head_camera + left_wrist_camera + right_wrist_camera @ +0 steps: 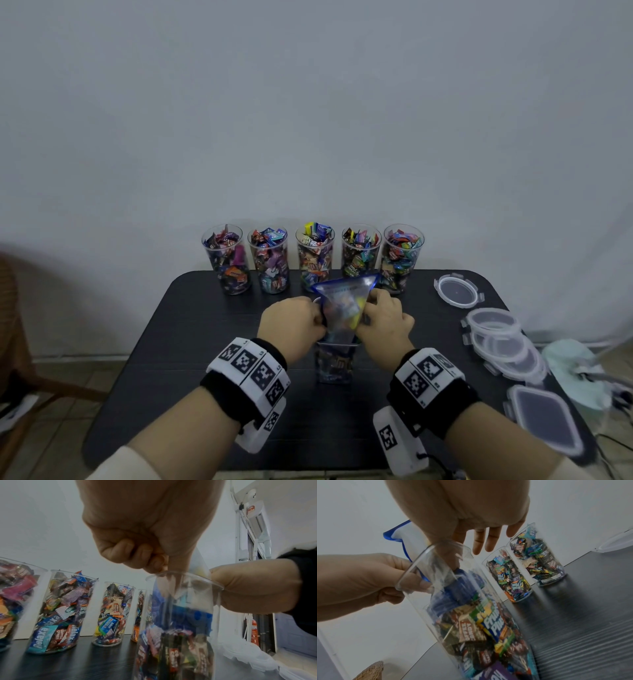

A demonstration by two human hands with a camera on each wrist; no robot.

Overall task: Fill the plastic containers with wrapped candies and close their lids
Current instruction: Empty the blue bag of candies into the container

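A clear plastic container (334, 363) stands at the middle of the black table (205, 325), partly filled with wrapped candies (488, 628). Above it a clear, blue-edged candy bag (346, 298) is turned mouth down into the container's rim (185, 574), with a few candies showing inside it. My left hand (294, 322) pinches the bag's left side at the rim, its fingers (145, 555) curled tight. My right hand (380, 318) holds the bag's right side; in the right wrist view three of its fingers (488, 540) stretch out past the rim.
Several tall clear containers (315, 260) full of candies line the table's far edge. Loose lids lie at the right: one round lid (458, 289), a stack of round lids (503, 339), a square lid (544, 418). A wicker chair (13, 308) stands left of the table.
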